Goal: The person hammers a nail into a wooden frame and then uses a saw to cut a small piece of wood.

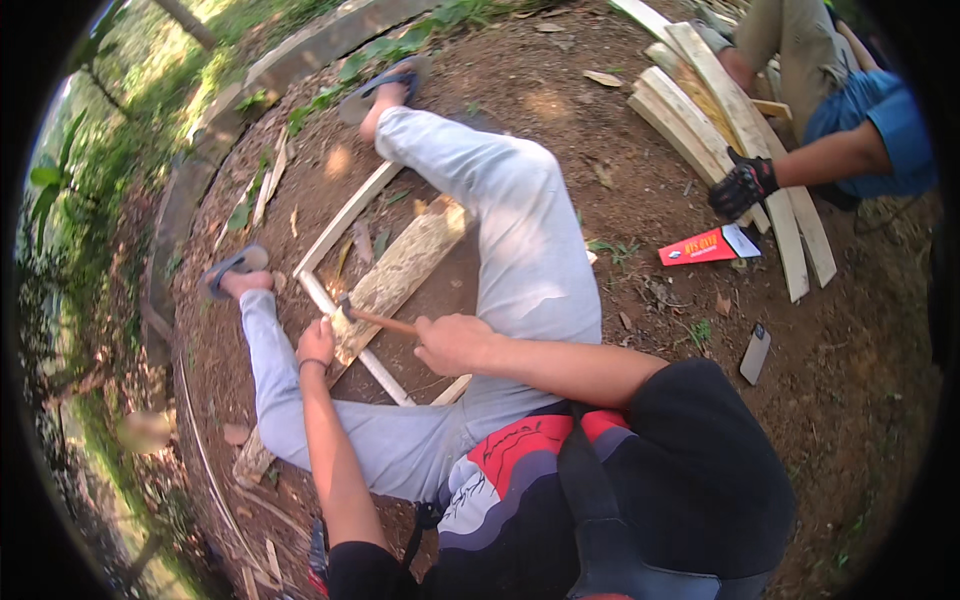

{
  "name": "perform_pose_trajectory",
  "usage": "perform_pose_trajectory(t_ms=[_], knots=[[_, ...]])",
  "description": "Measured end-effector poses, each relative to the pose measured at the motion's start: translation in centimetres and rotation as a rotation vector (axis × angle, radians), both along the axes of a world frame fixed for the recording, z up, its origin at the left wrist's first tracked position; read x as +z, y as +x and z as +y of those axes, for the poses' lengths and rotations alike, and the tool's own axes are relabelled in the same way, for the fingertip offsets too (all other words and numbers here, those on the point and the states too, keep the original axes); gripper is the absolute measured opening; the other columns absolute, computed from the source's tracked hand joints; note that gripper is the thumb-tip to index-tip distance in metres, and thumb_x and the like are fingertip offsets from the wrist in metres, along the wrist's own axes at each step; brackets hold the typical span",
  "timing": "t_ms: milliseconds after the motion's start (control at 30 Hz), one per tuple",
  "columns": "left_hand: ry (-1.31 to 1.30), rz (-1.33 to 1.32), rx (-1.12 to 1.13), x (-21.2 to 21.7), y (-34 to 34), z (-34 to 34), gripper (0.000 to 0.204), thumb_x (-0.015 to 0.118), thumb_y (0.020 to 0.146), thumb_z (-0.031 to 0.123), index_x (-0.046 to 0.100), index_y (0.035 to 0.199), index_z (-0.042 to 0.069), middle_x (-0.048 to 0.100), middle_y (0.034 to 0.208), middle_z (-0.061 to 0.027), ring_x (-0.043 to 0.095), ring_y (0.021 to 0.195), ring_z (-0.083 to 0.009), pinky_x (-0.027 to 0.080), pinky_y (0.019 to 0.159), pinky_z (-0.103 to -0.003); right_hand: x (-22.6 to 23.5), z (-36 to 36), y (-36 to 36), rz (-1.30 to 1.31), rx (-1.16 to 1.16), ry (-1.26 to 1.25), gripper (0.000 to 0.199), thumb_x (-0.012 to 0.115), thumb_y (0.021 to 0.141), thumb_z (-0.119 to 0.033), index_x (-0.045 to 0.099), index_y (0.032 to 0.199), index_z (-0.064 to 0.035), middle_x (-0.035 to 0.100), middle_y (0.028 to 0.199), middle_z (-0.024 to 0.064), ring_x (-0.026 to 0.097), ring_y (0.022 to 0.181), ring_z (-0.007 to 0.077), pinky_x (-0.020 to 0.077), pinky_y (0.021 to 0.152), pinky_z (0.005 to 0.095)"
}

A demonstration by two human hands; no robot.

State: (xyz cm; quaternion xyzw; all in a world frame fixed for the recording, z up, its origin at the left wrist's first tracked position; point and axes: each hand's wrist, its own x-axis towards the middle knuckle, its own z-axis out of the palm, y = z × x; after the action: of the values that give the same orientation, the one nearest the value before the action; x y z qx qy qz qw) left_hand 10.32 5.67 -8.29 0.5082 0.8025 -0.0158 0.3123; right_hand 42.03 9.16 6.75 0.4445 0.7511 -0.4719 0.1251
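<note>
My right hand [452,343] is closed round the wooden handle of a hammer [385,321]. The hammer's dark head rests at or just above a pale wooden strip, beside a rough-faced plank [400,268]. Close to the head, my left hand [316,342] is closed with its fingertips at the strip and plank; what it pinches, if anything, is too small to make out. The pale strip [382,376] crosses the plank, and another strip [350,215] meets its far end at a corner. This woodwork lies on the ground between my spread legs.
To the right, a person's black-gloved hand [742,187] rests on several long pale boards [735,95]. A red tapered packaging sleeve [690,248] and a phone [755,353] lie on the soil. A concrete kerb [300,50] runs along the far left, with greenery beyond.
</note>
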Motion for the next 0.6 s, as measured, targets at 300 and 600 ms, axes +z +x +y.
perform_pose_trajectory(t_ms=[300, 600], knots=[[0.008, 0.028, -0.021, -0.4, 0.2, 0.1, 0.045, 0.036, 0.094, 0.043, 0.061, 0.101, 0.007, 0.064, 0.101, -0.0237, 0.058, 0.099, -0.0434, 0.045, 0.084, -0.050, -0.2, -0.3, 0.8, 0.044, -0.059, -0.048, 0.039, 0.052, 0.089, -0.029, 0.052, 0.112, 0.0019, 0.065, 0.097, 0.0225, 0.063, 0.093, 0.0390, 0.0503, 0.081, 0.0472], [0.021, 0.133, 0.034, -0.6, 0.9, -0.2, 0.046, 0.034, 0.095, 0.044, 0.062, 0.108, 0.009, 0.064, 0.104, -0.0227, 0.058, 0.100, -0.0430, 0.045, 0.085, -0.051, -0.5, -0.6, 0.4, 0.040, -0.073, -0.048, 0.041, 0.052, 0.088, -0.031, 0.052, 0.112, 0.0027, 0.065, 0.099, 0.0236, 0.063, 0.095, 0.0391, 0.0497, 0.083, 0.0478]])
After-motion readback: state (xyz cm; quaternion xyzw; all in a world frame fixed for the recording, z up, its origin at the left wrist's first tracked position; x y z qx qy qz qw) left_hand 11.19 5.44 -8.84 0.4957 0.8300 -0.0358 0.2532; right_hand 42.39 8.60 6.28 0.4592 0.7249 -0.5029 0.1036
